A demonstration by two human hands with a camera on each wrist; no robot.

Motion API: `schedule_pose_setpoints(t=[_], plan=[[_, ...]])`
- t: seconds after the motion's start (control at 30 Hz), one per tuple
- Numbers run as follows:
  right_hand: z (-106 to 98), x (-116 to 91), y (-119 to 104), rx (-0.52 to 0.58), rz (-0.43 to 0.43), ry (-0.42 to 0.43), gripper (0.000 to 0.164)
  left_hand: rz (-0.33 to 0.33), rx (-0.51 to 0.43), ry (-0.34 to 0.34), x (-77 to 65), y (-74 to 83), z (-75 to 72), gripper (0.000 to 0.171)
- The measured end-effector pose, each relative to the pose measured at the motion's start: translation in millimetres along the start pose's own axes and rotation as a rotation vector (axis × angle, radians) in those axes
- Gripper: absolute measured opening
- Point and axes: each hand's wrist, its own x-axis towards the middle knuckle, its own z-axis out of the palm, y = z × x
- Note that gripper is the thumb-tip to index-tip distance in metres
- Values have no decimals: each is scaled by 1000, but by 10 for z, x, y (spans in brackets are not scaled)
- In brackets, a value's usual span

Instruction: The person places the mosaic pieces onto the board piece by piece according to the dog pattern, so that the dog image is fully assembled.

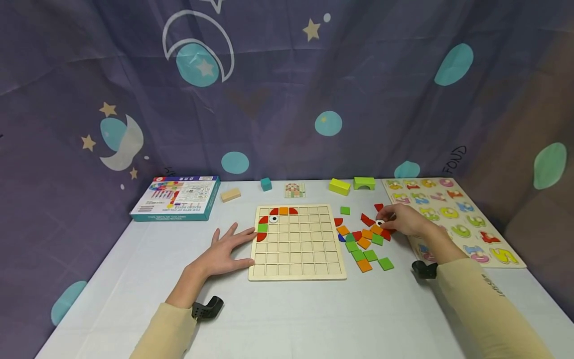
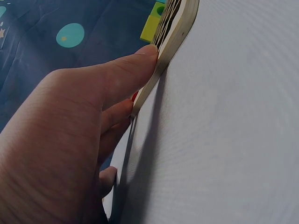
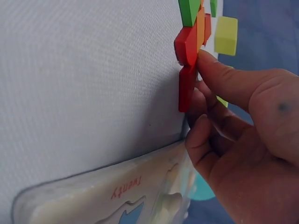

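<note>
A square wooden grid board (image 1: 301,253) lies on the table. Along its upper left are red pieces, an orange tile (image 1: 283,211), a green tile (image 1: 262,228) and a white eye tile (image 1: 273,219). My left hand (image 1: 226,252) rests at the board's left edge, fingers spread, thumb against the rim in the left wrist view. To the right of the board, my right hand (image 1: 403,220) pinches a second white eye tile (image 1: 379,223) among loose pieces. In the right wrist view that tile is hidden behind the fingers, beside red pieces (image 3: 188,45).
Loose green, orange, red and blue pieces (image 1: 364,267) lie right of the board. A number puzzle (image 1: 462,231) is at the right, a box (image 1: 175,198) at the back left. Along the back stand a teal cube (image 1: 266,184), yellow block (image 1: 339,187), green arch (image 1: 364,182) and pattern card (image 1: 294,190).
</note>
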Motion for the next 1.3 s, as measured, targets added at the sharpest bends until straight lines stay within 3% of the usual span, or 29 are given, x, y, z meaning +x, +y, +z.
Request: schedule_pose_setpoints(t=[0.57, 0.9, 1.3], plan=[[-50, 6, -56, 66, 1, 50, 9, 12, 5, 5, -6, 14, -10, 75], [102, 185, -402, 133, 33, 68, 12, 5, 9, 6, -4, -8, 8, 76], [493, 480, -871, 221, -82, 88, 11, -6, 17, -5, 4, 1, 3, 76]])
